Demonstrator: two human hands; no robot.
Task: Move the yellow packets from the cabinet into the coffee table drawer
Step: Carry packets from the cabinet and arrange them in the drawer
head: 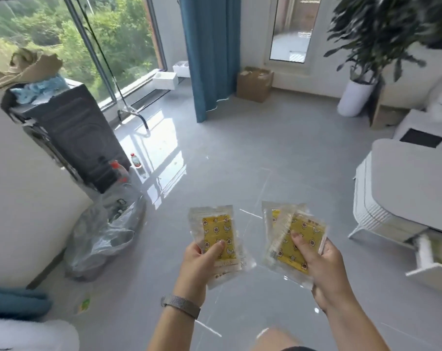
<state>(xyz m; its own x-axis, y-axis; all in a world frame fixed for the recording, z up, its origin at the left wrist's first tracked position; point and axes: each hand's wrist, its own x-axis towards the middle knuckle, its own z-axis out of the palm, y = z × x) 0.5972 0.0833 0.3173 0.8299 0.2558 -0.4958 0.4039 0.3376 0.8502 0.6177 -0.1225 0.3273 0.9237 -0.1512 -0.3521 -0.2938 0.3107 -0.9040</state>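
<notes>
Yellow star-print packets in clear plastic sleeves, held above grey floor.
Left hand (197,264) fingers pinching one packet (218,236); right hand (323,269) fingers pinching overlapping packets (296,234).

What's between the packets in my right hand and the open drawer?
In the head view, only bare grey floor lies between the right hand's yellow packets and the open drawer.

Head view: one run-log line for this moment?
left hand: holds packet | right hand: holds packets | drawer: open
</notes>
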